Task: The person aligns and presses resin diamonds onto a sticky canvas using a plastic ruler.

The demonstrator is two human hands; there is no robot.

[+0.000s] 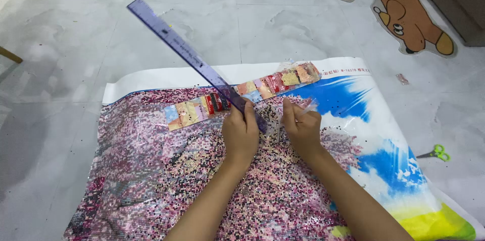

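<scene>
A large diamond-painting canvas (151, 170) lies on the floor, its left part covered in pink and dark beads, its right part showing printed blue sky and yellow. My left hand (240, 131) grips the near end of a long translucent purple ruler (187, 54) that slants up and away to the left. My right hand (301, 126) rests on the canvas next to it, pinching a small clear plastic piece (309, 105). A row of small coloured bead packets (242, 94) lies across the canvas just beyond both hands.
Grey marbled floor tiles surround the canvas. Green-handled scissors (437, 153) lie on the floor at the right. A cartoon animal floor mat (399, 9) sits at the top right. A wooden stick end (10, 55) pokes in at the left edge.
</scene>
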